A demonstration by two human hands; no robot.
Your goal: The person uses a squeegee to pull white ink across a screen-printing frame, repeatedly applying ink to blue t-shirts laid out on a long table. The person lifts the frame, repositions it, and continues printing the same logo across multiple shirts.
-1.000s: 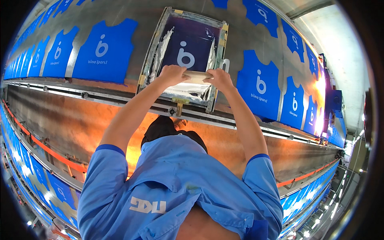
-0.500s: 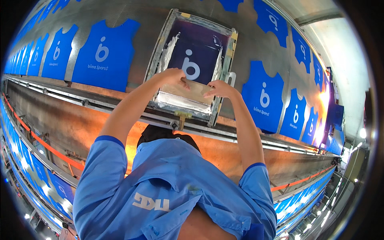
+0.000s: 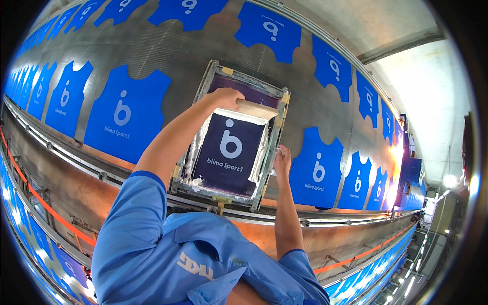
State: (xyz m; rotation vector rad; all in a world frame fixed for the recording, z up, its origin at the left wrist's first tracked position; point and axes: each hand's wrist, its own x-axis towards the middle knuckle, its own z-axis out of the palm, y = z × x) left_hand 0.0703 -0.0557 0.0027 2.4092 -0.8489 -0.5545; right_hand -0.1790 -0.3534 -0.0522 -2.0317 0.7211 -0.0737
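Observation:
A rectangular printing screen frame (image 3: pixel 267 166) lies on the long table in front of me. Its dark purple mesh (image 3: pixel 211 155) shows a pale round emblem with lettering. White ink (image 3: pixel 257 160) lines the inner sides of the mesh. Near the far end, my left hand (image 3: pixel 227 98) is closed on a squeegee (image 3: pixel 258 109), a wide blade lying across the screen with white ink along its near edge. At the frame's right side, my right hand (image 3: pixel 282 161) has its fingers closed around a small handle there, which they partly hide.
Blue vest-shaped fabric pieces (image 3: pixel 127 104) with white emblems lie in rows on the grey table (image 3: pixel 195 53), left, right and along the far side. A metal rail (image 3: pixel 119 180) edges the table near me. An orange bar (image 3: pixel 56 218) runs behind me, and bright light glows at far right.
The squeegee has gone from the screen's near end to its far end, in my left hand alone. My right hand has left it for the frame's side handle. The view has shifted.

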